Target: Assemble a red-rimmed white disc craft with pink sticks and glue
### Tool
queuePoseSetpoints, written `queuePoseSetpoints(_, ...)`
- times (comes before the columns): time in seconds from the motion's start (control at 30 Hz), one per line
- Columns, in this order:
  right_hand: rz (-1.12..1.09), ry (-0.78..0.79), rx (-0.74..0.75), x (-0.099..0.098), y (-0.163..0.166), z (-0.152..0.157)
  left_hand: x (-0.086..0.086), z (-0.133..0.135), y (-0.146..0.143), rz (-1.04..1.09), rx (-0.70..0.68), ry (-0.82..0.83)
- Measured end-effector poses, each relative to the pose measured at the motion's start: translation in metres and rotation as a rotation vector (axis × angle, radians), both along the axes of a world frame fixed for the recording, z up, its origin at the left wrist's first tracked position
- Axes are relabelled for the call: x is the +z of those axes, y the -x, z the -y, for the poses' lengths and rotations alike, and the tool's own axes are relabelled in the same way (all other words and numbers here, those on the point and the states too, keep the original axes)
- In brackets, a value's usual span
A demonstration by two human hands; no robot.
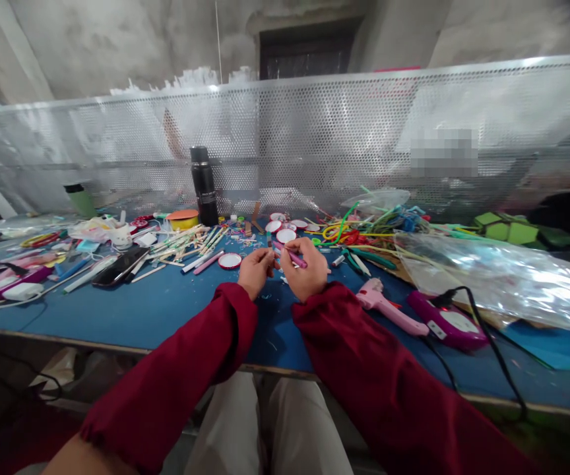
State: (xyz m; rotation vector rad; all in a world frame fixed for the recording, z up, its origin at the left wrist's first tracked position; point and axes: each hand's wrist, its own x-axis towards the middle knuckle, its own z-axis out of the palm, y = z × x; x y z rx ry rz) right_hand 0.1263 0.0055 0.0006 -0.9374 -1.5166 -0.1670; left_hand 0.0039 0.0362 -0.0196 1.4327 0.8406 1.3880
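Observation:
Above the middle of the blue table (pixel 131 310), my right hand (pixel 307 269) is closed round a purple marker pen (pixel 292 256), which slants up and to the left. Close beside it, my left hand (pixel 258 270) is closed in a pinch. A small narrow strip (pixel 268 240) shows at its fingertips, too small to name. White round lids with red rims lie just beyond the hands, and another such lid (pixel 229 261) is left of my left hand. Near that lid rest a pink marker (pixel 209 262) and a white one.
A pink hot glue gun (pixel 388 309) and a purple power strip (pixel 447 322) with a black cord lie at right. Pliers (pixel 359 261) and coloured cords sit behind them. A black bottle (pixel 204 188) stands at the back. Sticks and a phone (pixel 119 266) are left.

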Motion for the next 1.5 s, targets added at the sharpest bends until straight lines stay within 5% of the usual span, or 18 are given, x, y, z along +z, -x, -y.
queuePoseSetpoints(1.5,0.086,0.021,-0.01,-0.005,0.001,-0.009,-0.013,-0.015,0.002,0.023,0.109,-0.039)
